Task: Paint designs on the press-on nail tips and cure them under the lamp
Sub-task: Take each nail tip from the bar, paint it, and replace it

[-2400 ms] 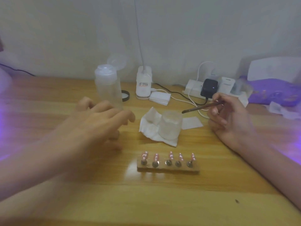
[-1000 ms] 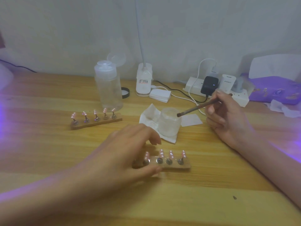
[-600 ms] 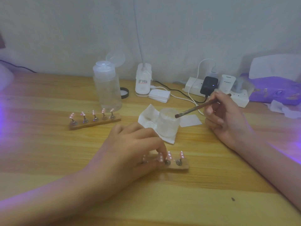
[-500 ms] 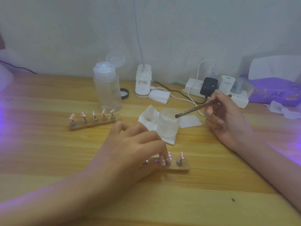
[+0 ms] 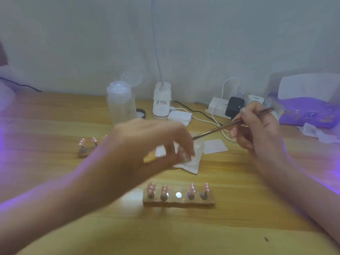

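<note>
We logged the near holder (image 5: 178,200) first, a wooden strip lying left-to-right on the surface (image 5: 184,236). Four pink nail tips (image 5: 192,188) stood upright on it, and its middle seat was bare, just a shiny disc.

Just beyond the holder and above it was the left hand (image 5: 147,146). It was blurred, with fingers curled and thumb and fingertips close together. We could not tell whether they pinched a tip.

Beyond the holder to the right, the right hand (image 5: 257,133) gripped the brush (image 5: 217,128). Its long axis ran down-left, with the bristle end aimed at the left hand's fingertips, above the tissue (image 5: 191,167).

We judged the coming move turned on that gap, brush end near the left fingertips but apart. The left hand was the nearer one to the holder.

Far left beyond the holder sat a second holder (image 5: 83,152). Farthest back were the bottle (image 5: 119,105) and the lamp base (image 5: 161,102).
</note>
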`<state>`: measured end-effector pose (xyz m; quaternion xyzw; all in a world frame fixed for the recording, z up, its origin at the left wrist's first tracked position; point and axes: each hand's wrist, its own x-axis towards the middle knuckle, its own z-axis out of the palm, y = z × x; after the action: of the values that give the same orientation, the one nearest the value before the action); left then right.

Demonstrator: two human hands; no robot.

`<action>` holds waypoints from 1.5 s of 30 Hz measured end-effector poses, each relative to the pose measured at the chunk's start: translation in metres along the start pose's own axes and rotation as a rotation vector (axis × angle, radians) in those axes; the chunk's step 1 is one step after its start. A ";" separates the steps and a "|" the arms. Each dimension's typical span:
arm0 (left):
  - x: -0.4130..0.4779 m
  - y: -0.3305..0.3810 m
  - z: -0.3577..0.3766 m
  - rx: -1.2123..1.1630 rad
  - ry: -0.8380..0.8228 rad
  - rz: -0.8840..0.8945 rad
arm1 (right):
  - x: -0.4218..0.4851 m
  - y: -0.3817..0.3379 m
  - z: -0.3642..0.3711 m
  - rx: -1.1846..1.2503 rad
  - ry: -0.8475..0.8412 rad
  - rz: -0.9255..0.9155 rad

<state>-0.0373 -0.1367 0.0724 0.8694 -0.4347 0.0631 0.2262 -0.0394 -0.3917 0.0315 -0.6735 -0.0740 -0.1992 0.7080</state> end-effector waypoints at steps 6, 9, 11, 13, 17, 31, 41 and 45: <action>0.012 -0.025 0.027 -0.814 0.399 -0.013 | -0.001 -0.016 0.016 -0.205 -0.121 -0.131; 0.010 -0.030 0.047 -0.914 0.367 -0.135 | -0.003 -0.016 0.020 -0.242 -0.124 -0.134; 0.005 -0.035 0.052 -0.957 0.359 -0.157 | -0.005 -0.014 0.021 -0.242 -0.122 -0.116; 0.005 -0.038 0.050 -0.995 0.349 -0.166 | -0.006 -0.012 0.024 -0.229 -0.124 -0.095; 0.006 -0.039 0.052 -1.015 0.331 -0.207 | -0.008 -0.005 0.025 -0.192 -0.120 -0.080; 0.008 -0.043 0.050 -1.004 0.361 -0.301 | -0.007 0.013 0.011 0.131 0.193 0.075; 0.011 -0.047 0.055 -0.842 0.344 -0.305 | -0.006 0.012 0.009 0.210 0.236 0.198; 0.011 -0.048 0.056 -0.798 0.322 -0.320 | -0.005 0.014 0.009 0.199 0.225 0.193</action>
<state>0.0018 -0.1444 0.0099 0.7496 -0.2446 -0.0108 0.6149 -0.0376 -0.3812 0.0176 -0.5775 0.0513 -0.1960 0.7909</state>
